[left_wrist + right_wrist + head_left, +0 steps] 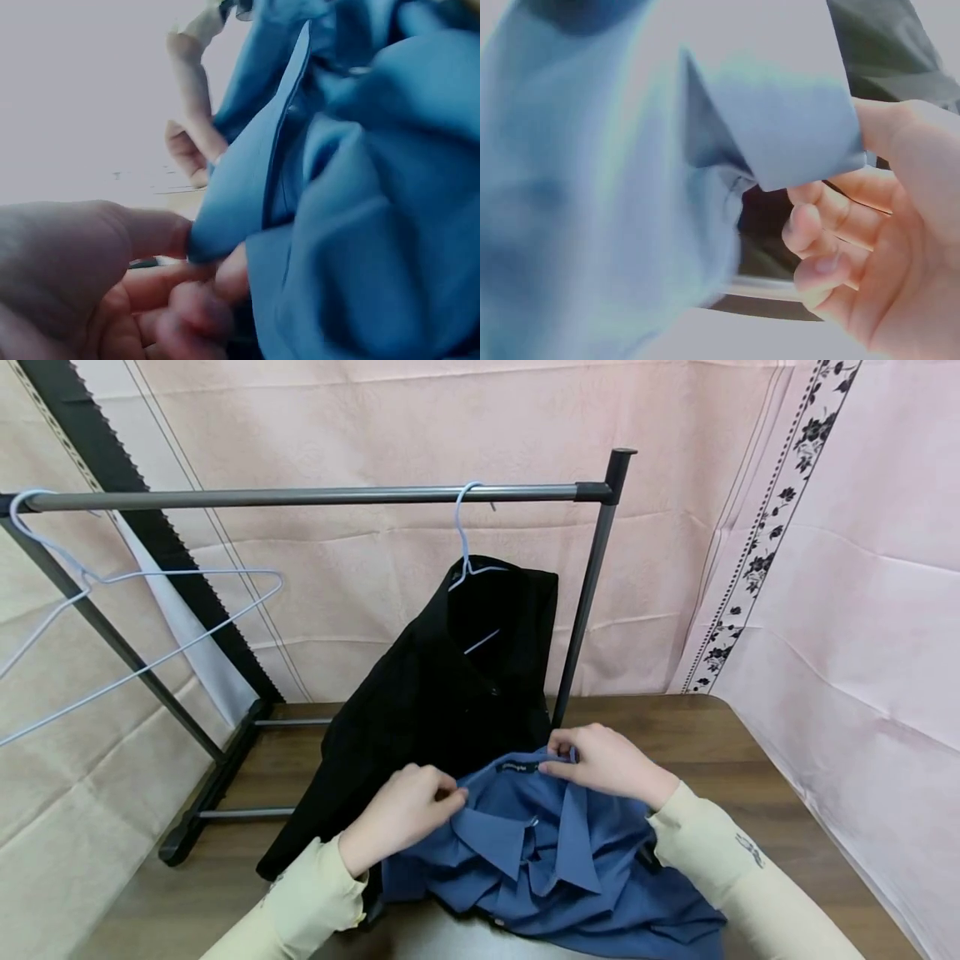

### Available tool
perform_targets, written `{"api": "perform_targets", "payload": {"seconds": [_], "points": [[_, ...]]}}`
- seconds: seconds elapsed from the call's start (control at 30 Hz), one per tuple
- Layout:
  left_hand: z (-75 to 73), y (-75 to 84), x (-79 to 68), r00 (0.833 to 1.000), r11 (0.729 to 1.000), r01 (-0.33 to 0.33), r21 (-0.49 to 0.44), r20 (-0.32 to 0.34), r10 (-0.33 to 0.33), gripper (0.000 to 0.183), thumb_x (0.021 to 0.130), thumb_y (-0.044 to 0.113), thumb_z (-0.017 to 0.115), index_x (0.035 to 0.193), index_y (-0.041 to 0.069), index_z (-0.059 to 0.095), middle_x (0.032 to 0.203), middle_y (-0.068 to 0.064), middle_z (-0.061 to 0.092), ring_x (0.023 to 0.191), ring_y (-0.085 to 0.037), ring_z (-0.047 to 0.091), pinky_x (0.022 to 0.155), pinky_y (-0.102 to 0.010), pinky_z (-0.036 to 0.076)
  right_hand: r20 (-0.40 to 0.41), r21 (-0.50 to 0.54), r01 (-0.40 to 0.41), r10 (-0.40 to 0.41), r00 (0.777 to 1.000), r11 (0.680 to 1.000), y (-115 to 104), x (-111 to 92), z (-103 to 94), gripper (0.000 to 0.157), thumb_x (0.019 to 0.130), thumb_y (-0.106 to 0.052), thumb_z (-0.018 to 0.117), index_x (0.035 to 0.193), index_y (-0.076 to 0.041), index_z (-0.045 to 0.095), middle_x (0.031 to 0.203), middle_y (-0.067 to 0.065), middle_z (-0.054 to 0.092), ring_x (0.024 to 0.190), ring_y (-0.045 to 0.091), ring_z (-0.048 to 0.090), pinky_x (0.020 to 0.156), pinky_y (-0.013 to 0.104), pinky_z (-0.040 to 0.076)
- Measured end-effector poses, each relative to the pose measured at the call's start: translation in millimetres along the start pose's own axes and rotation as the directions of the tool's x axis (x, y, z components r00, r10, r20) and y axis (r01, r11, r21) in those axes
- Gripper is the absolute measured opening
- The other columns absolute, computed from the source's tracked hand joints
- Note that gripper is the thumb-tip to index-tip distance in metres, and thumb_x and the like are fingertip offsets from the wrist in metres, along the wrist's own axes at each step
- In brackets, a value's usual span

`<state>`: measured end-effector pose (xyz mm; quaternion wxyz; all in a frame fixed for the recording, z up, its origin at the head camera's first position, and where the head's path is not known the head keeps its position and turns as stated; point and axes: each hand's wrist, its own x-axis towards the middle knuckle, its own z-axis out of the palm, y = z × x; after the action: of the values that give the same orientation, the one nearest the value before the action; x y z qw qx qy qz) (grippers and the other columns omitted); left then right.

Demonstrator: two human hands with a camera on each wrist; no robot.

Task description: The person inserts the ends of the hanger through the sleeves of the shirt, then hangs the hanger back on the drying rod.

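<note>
A blue collared shirt (555, 852) lies bunched at the front of the table, its collar raised and a dark label (517, 767) showing inside the neck. My left hand (408, 810) pinches the collar's left side between thumb and fingers; the left wrist view has the blue cloth (240, 187) at those fingertips. On the collar's other side my right hand (603, 762) pinches the edge beside the label. Close up in the right wrist view, thumb and fingers (832, 217) grip a flap of the collar (795, 120). Lower parts of the shirt fall in folds toward me.
Right behind the shirt, a black garment (427, 693) hangs on a light blue hanger (463, 531) from a grey rack bar (315, 497). At the left hangs a bare hanger (187, 572). The rack's black foot (213, 785) stands on the wooden table (660, 727). Pink cloth (360, 435) surrounds the table.
</note>
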<state>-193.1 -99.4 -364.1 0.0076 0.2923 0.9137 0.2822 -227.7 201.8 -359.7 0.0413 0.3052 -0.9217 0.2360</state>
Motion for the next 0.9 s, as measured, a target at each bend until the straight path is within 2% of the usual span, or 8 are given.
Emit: {"api": "perform_targets", "payload": {"seconds": [0.1,0.23,0.33,0.47,0.57,0.67,0.8,0.9], "points": [[-17.8,11.5,2.4,0.995,0.998,-0.038,0.05,-0.096,0.042,0.039,0.102,0.022,0.06,0.063,0.02,0.058,0.049,0.012,0.036,0.041,-0.003,0.036,0.042,-0.021,0.031,-0.067,-0.005,0.005,-0.005,0.998,1.0,-10.7,0.4,-15.6,0.015,0.094,-0.036,0.073,0.089,-0.024,0.065,0.073,-0.012,0.058,0.056,0.005,0.048,0.054,0.026,0.042],[-32.7,24.7,4.9,0.985,0.995,-0.073,0.071,-0.153,0.083,0.033,0.103,0.021,0.06,0.07,0.019,0.063,0.052,0.008,0.038,0.042,-0.005,0.039,0.042,-0.023,0.033,-0.13,-0.017,0.028,-0.03,0.991,0.999,-22.2,1.3,-26.7,0.013,0.094,-0.038,0.073,0.094,-0.026,0.067,0.079,-0.012,0.059,0.065,0.005,0.052,0.061,0.029,0.046],[-36.4,31.8,6.0,0.982,0.993,-0.084,0.078,-0.164,0.096,0.031,0.103,0.021,0.059,0.073,0.019,0.064,0.054,0.007,0.041,0.044,-0.006,0.041,0.044,-0.023,0.036,-0.167,-0.028,0.057,-0.061,0.984,0.998,-27.3,2.8,-28.0,0.011,0.096,-0.036,0.071,0.096,-0.026,0.069,0.08,-0.013,0.059,0.069,0.004,0.054,0.063,0.029,0.047],[-34.2,35.9,6.3,0.975,0.991,-0.09,0.103,-0.193,0.108,0.028,0.103,0.022,0.06,0.076,0.019,0.065,0.059,0.007,0.045,0.05,-0.005,0.043,0.048,-0.024,0.039,-0.232,-0.029,0.09,-0.094,0.968,0.996,-30.1,3.4,-27.1,0.007,0.098,-0.031,0.069,0.095,-0.024,0.069,0.077,-0.015,0.059,0.066,0.003,0.053,0.061,0.028,0.046],[-30.7,35.6,5.6,0.966,0.989,-0.082,0.122,-0.235,0.109,0.022,0.101,0.021,0.064,0.08,0.017,0.068,0.064,0.008,0.048,0.053,-0.005,0.045,0.049,-0.024,0.041,-0.292,-0.019,0.121,-0.122,0.949,0.992,-32.1,2.5,-27.8,0.007,0.099,-0.028,0.068,0.095,-0.022,0.068,0.075,-0.015,0.058,0.064,0.002,0.052,0.06,0.027,0.045],[-28.1,35.5,3.7,0.958,0.99,-0.053,0.127,-0.273,0.086,0.016,0.099,0.022,0.067,0.086,0.015,0.071,0.067,0.009,0.051,0.054,-0.004,0.046,0.05,-0.024,0.042,-0.356,-0.009,0.171,-0.163,0.92,0.985,-35.9,1.5,-29.9,0.006,0.1,-0.025,0.067,0.096,-0.02,0.068,0.076,-0.014,0.058,0.064,0.003,0.052,0.059,0.026,0.045],[-24.5,36.8,-0.2,0.952,0.995,-0.002,0.098,-0.303,0.032,0.014,0.097,0.026,0.071,0.091,0.014,0.072,0.07,0.01,0.058,0.057,-0.003,0.05,0.052,-0.023,0.045,-0.44,-0.002,0.231,-0.208,0.874,0.973,-40.5,0.2,-32.7,0.003,0.098,-0.017,0.068,0.095,-0.017,0.068,0.077,-0.012,0.058,0.064,0.004,0.05,0.058,0.025,0.044],[-20.5,36.8,-2.8,0.947,0.998,0.014,0.058,-0.322,0.005,0.012,0.094,0.024,0.074,0.092,0.012,0.073,0.075,0.008,0.065,0.062,-0.002,0.056,0.055,-0.022,0.048,-0.479,0.003,0.251,-0.219,0.85,0.968,-41.9,-0.3,-33.6,0.006,0.095,-0.012,0.071,0.094,-0.017,0.068,0.077,-0.011,0.056,0.064,0.005,0.049,0.058,0.025,0.042]]}}
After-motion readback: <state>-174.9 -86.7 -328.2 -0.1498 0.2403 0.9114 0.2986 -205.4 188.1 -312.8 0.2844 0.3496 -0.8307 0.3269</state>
